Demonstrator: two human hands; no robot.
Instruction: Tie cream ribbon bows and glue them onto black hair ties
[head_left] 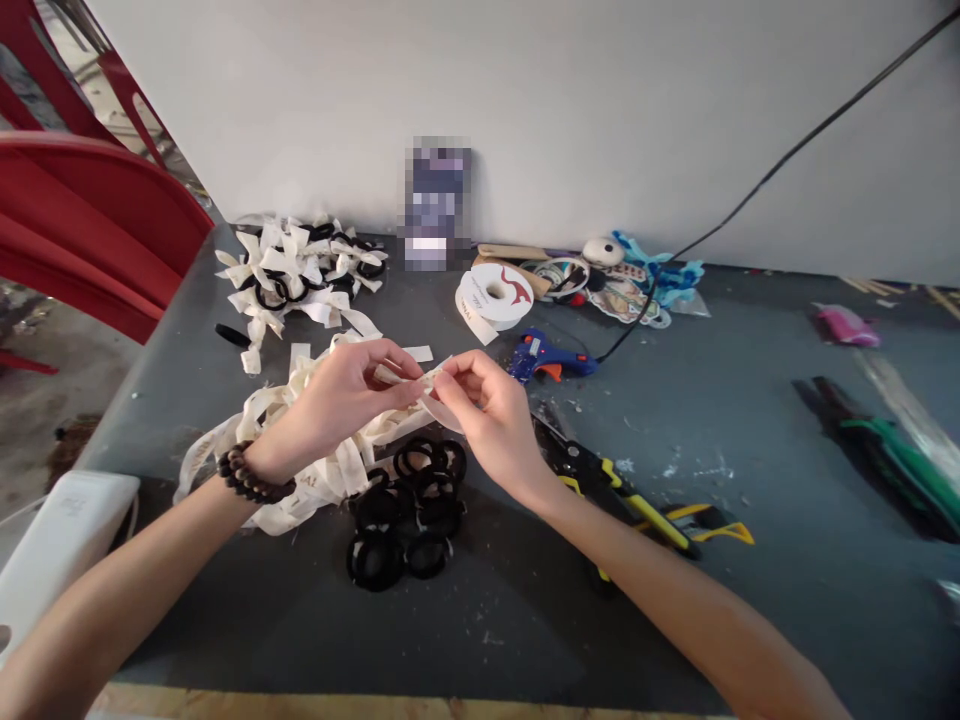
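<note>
Between my two hands is a cream ribbon point(442, 410), pinched near its middle with a loop hanging below. My left hand point(356, 385), wearing a dark bead bracelet point(255, 472) at the wrist, is closed on the ribbon's left part. Close beside it, my right hand point(487, 405) grips the ribbon with thumb and fingertips. Under my left hand lies a heap of loose cream ribbon strips point(300, 490). Several black hair ties point(375, 560) sit in a cluster below the hands. Whether a hair tie is inside the held ribbon is hidden by my fingers.
Hair ties with cream bows point(300, 270) are piled at the back left. A ribbon spool point(495, 297), a blue glue gun point(551, 355) with a cord, and a phone point(437, 205) against the wall stand behind. Yellow-black pliers point(645, 510) lie right; a white power strip point(67, 550) left.
</note>
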